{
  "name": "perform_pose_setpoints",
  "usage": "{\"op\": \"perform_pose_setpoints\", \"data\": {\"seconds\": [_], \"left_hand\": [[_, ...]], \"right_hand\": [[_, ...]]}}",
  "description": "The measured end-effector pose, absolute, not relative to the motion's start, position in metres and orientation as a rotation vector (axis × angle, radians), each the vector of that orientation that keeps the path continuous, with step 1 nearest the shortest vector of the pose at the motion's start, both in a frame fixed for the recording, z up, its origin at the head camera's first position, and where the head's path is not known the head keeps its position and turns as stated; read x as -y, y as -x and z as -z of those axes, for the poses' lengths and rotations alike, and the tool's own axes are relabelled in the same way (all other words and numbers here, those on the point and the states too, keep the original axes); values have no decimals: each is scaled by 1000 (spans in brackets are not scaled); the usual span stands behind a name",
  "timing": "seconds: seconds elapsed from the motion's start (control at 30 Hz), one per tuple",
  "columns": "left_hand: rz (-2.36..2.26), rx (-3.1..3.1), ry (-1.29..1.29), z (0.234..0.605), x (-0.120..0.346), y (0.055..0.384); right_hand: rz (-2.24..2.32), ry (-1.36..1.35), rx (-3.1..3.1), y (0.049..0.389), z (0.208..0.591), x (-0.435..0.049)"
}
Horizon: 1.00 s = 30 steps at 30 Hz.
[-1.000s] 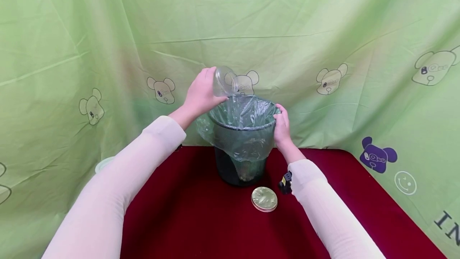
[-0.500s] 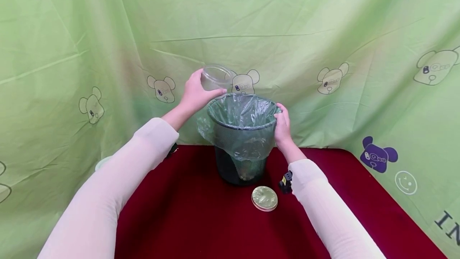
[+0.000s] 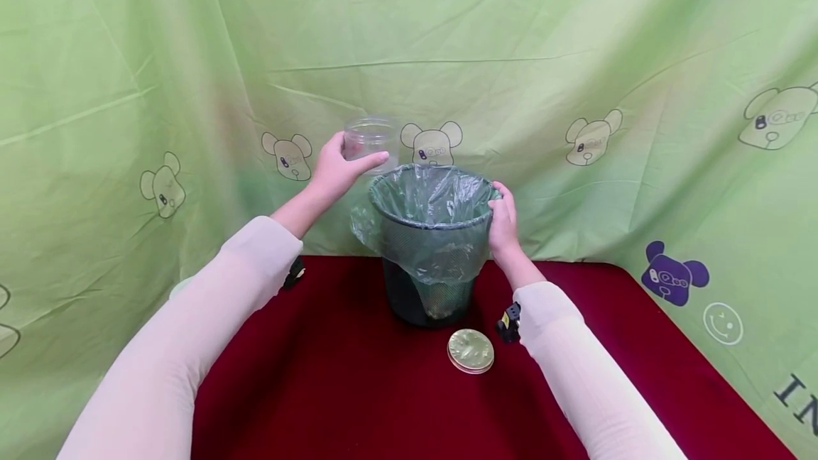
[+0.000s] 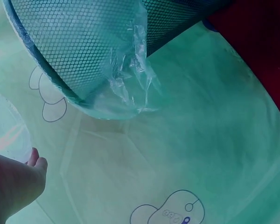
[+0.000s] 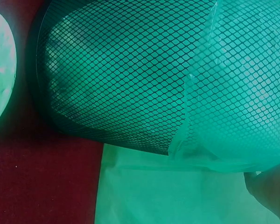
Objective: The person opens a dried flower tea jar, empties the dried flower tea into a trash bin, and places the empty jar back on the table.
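In the head view my left hand (image 3: 335,170) grips a clear plastic jar (image 3: 375,139) by its side, roughly upright, mouth up, just left of and above the bin's rim. The left wrist view shows the jar's pale round bottom (image 4: 8,130) beside the thumb. A black mesh bin (image 3: 415,297), lined with a thin see-through green bag (image 3: 434,254) folded over the rim, stands at the table's back edge. My right hand (image 3: 503,226) holds that rim on the right side, fingers over the bag. Something pale shows low inside the bin; what it is I cannot tell.
A round gold lid (image 3: 471,350) lies flat on the dark red table (image 3: 358,403) in front of the bin. A pale green round thing (image 3: 181,287) is mostly hidden behind the left sleeve. Printed green cloth (image 3: 511,98) hangs behind and at both sides.
My left hand has drawn the jar left, away from over the bin, and turned it from tipped toward the bin to upright. The right hand keeps holding the rim.
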<state>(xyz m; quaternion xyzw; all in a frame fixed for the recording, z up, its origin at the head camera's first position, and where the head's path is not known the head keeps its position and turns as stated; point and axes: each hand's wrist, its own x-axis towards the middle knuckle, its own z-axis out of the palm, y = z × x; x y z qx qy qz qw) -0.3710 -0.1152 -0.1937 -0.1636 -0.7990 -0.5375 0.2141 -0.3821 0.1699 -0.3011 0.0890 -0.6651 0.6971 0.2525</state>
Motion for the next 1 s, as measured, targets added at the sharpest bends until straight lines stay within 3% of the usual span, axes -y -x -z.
{"op": "perform_pose_setpoints", "data": {"seconds": [1.0], "left_hand": [[1776,2188,558,220,156,349]], "right_hand": [[-1907,-250,1795,381,301,-170]]}}
